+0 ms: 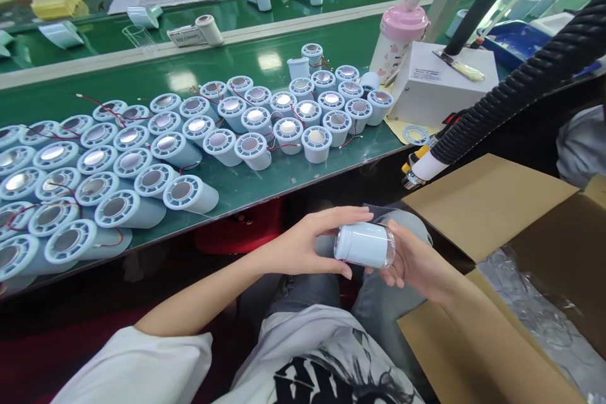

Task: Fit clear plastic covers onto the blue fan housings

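Beyond both grips, the green surface (pixel 284 57) carries rows of pale blue cylinders (pixel 142 158). An open cardboard box (pixel 497 214) stands right of them. Over the lap, the left hand (pixel 303 243) and right hand (pixel 416 262) clasp one pale blue cylinder part (pixel 364 244) lying sideways between them.

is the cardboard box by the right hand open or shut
Open: the cardboard box has its flaps folded outward, and clear plastic lining shows inside.
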### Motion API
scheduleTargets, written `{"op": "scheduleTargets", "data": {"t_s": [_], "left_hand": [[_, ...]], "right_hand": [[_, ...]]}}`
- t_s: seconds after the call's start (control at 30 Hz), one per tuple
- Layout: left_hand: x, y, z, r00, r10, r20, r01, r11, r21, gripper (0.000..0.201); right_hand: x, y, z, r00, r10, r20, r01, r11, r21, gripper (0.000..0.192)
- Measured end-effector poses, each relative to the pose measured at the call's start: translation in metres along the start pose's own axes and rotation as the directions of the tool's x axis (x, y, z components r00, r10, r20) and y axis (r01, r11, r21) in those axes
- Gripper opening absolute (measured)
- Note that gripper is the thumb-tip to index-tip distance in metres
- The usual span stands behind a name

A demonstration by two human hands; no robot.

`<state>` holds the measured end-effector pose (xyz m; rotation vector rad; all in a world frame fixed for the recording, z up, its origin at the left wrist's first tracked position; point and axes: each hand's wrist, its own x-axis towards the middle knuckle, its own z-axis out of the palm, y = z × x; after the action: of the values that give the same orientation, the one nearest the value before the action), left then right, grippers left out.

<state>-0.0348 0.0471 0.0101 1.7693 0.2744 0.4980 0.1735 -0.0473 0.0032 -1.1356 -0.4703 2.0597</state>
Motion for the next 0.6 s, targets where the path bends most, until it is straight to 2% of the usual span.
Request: {"op": "scheduleTargets", "data": {"t_s": [0.17,0.33,0.4,0.47,0.5,0.53,0.6], "left_hand": [[0.001,0.002,0.001,1.000,0.026,-0.009,-0.026,0.999,0.026,0.075],[-0.001,0.004,0.006,0.997,-0.073,-0.033,0.072,0.997,-0.029,0.065],[-0.001,0.006,0.007,0.988,-0.147,-0.046,0.143,0.987,-0.070,0.063],[-0.002,0.008,0.008,0.974,-0.222,-0.049,0.215,0.969,-0.123,0.064],[-0.002,0.009,0.008,0.966,-0.253,-0.046,0.243,0.957,-0.157,0.065],[-0.002,0.010,0.009,0.960,-0.277,-0.041,0.265,0.945,-0.192,0.065],[-0.001,0.011,0.009,0.950,-0.312,-0.029,0.295,0.921,-0.256,0.066]], "right_hand": [[-0.001,0.000,0.002,0.997,0.074,0.026,-0.074,0.997,0.032,0.063],[-0.002,-0.001,0.004,0.984,0.176,0.036,-0.176,0.984,0.001,0.071],[-0.003,0.003,0.001,0.993,0.113,-0.011,-0.114,0.988,-0.103,0.064],[-0.003,0.008,-0.004,0.987,-0.120,-0.104,0.084,0.949,-0.304,0.041],[-0.003,0.011,-0.007,0.945,-0.300,-0.131,0.217,0.874,-0.435,0.027],[-0.004,0.013,-0.009,0.869,-0.481,-0.114,0.339,0.749,-0.570,0.022],[-0.006,0.015,-0.014,0.670,-0.740,0.065,0.507,0.392,-0.767,0.043]]}}
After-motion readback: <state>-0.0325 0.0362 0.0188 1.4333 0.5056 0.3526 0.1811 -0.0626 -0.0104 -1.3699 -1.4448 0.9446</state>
